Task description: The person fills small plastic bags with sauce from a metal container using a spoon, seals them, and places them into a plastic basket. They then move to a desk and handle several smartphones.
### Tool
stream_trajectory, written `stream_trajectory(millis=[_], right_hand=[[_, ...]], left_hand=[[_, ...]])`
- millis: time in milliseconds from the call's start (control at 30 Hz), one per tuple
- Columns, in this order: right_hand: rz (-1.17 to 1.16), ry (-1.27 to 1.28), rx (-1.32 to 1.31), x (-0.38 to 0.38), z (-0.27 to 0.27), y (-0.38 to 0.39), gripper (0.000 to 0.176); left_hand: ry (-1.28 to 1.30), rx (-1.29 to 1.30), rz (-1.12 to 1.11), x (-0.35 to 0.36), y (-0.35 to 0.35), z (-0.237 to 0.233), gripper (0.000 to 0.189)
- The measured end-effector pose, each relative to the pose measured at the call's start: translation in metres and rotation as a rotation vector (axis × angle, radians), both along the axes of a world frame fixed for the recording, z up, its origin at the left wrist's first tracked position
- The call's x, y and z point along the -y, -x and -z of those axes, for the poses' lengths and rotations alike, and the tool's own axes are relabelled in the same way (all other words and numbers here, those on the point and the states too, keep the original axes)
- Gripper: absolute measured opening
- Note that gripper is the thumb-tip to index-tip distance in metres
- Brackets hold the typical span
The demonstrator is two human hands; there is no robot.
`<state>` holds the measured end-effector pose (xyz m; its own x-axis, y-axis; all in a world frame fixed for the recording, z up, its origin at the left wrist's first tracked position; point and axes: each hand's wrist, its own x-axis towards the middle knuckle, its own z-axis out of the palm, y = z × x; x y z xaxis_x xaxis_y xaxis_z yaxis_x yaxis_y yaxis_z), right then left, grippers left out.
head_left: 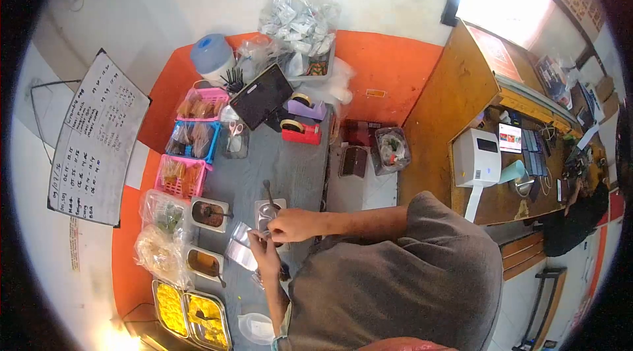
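Observation:
My right hand (290,226) is closed above a metal tray (280,204) on the grey table. What its fingers hold, if anything, is hidden. A dark spoon handle (267,187) sticks out past that tray. Close beside it, my left hand (265,257) has its fingers pressed together at the edge of a shiny, silvery-white flat sheet or packet (241,245). Past the sheet sit a metal tub of dark brown food (208,214) with a spoon in it and another tub with brownish sauce (205,263).
Pans of yellow food (210,321) stand at the lower left, near plastic bags (163,245). Pink and blue baskets (180,176) line the wall. A tablet (262,97) and tape dispensers (301,131) are at the table's far end. Another person (580,216) is at the right.

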<state>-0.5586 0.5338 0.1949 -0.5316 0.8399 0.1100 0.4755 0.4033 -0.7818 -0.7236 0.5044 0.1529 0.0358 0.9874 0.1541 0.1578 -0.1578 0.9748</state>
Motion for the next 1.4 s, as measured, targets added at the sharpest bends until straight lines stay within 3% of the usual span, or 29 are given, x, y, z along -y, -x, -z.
stream_trajectory(millis=[33, 67, 133, 267, 367, 433, 467, 533, 567, 600, 633, 667, 700, 800, 833, 867, 900, 933, 967, 1000, 1067, 1100, 1133, 1200, 1233, 1333, 1367, 1400], right_hand=[[-0.029, 0.05, 0.015, 0.0, -0.002, 0.001, 0.025], [-0.033, 0.05, 0.015, 0.001, 0.0, 0.002, 0.025], [0.128, -0.289, -0.089, 0.005, 0.002, 0.006, 0.019], [0.091, -0.401, -0.048, 0.006, -0.009, 0.006, 0.023], [0.104, -0.579, -0.198, 0.003, -0.009, 0.01, 0.015], [0.113, -0.292, -0.464, -0.005, -0.003, 0.012, 0.013], [0.116, -0.293, -0.465, -0.008, 0.002, 0.01, 0.013], [0.133, 0.249, -0.621, -0.013, -0.007, 0.006, 0.013], [0.098, 0.521, -0.745, -0.011, -0.012, 0.002, 0.019], [0.097, 0.521, -0.747, -0.013, -0.005, 0.003, 0.019], [0.028, 0.792, -0.947, -0.017, 0.004, 0.004, 0.019], [-0.047, 1.066, -1.141, -0.02, 0.013, 0.005, 0.019], [-0.05, 1.067, -1.141, -0.019, 0.007, 0.004, 0.019], [-0.096, 1.201, -1.238, -0.02, -0.021, 0.001, 0.025], [-0.156, 1.072, -1.151, -0.024, -0.024, 0.0, 0.026], [-0.214, 0.944, -1.063, -0.026, -0.027, -0.001, 0.026], [-0.219, 0.945, -1.064, -0.028, -0.031, -0.004, 0.026], [-0.218, 0.63, -0.843, -0.029, -0.035, -0.007, 0.024], [-0.21, 0.319, -0.618, -0.029, -0.038, -0.008, 0.022], [-0.211, 0.32, -0.617, -0.028, -0.037, -0.006, 0.022], [0.186, 0.008, -0.481, -0.02, -0.034, 0.006, 0.016], [0.257, -0.195, -0.451, -0.017, -0.036, 0.011, 0.016], [0.254, -0.194, -0.445, -0.016, -0.034, 0.015, 0.016], [0.311, -0.369, -0.364, -0.013, -0.029, 0.021, 0.016], [0.306, -0.423, -0.355, -0.013, -0.035, 0.016, 0.017], [0.376, -0.557, -0.33, -0.018, -0.04, 0.009, 0.015], [0.353, -0.539, -0.336, -0.019, -0.04, 0.006, 0.015], [0.255, -0.652, -0.239, -0.02, -0.043, 0.002, 0.014]], left_hand=[[0.071, 0.298, 0.0, 0.001, -0.001, 0.004, 0.01], [0.071, 0.299, -0.005, 0.003, 0.0, 0.005, 0.01], [0.179, 0.177, 0.056, 0.009, -0.004, -0.016, 0.01], [-0.057, -0.091, -0.053, 0.007, 0.0, -0.014, 0.01], [0.121, 0.552, -0.289, 0.009, -0.014, -0.035, 0.013], [0.214, 0.654, -0.254, 0.008, -0.006, -0.027, 0.012], [0.308, 0.747, -0.232, 0.008, -0.003, -0.025, 0.012], [0.337, 0.615, -0.301, 0.011, -0.008, -0.038, 0.006], [0.229, 0.424, -0.19, 0.01, -0.004, -0.035, 0.006], [0.121, 0.233, -0.08, 0.009, 0.0, -0.032, 0.008], [0.121, 0.232, -0.08, 0.007, 0.003, -0.028, 0.008], [0.235, 0.513, 0.016, 0.005, 0.006, -0.022, 0.012], [0.348, 0.792, 0.112, 0.004, 0.008, -0.02, 0.016], [0.455, 1.003, 0.132, 0.007, -0.006, -0.063, 0.024], [0.509, 1.238, 0.211, 0.002, 0.004, -0.05, 0.022], [0.508, 1.236, 0.209, 0.001, 0.003, -0.051, 0.022], [0.438, 1.183, 0.103, -0.001, -0.003, -0.06, 0.019], [0.365, 1.129, -0.002, -0.003, -0.009, -0.067, 0.016], [0.233, 0.852, 0.083, -0.005, -0.013, -0.07, 0.005], [0.233, 0.852, 0.082, -0.006, -0.018, -0.071, 0.005], [0.168, 0.384, -0.172, -0.005, -0.03, -0.072, 0.018], [0.18, 0.437, -0.253, -0.009, -0.034, -0.062, 0.024], [0.181, 0.442, -0.255, -0.015, -0.034, -0.054, 0.024], [-0.162, 0.207, -0.439, -0.023, -0.033, -0.045, 0.023], [-0.225, 0.132, -0.568, -0.02, -0.05, -0.076, 0.02], [-0.298, -0.007, -0.558, -0.016, -0.048, -0.083, 0.019], [-0.385, -0.288, -0.527, -0.013, -0.042, -0.08, 0.017], [-0.367, -0.381, -0.51, -0.012, -0.04, -0.078, 0.019]])
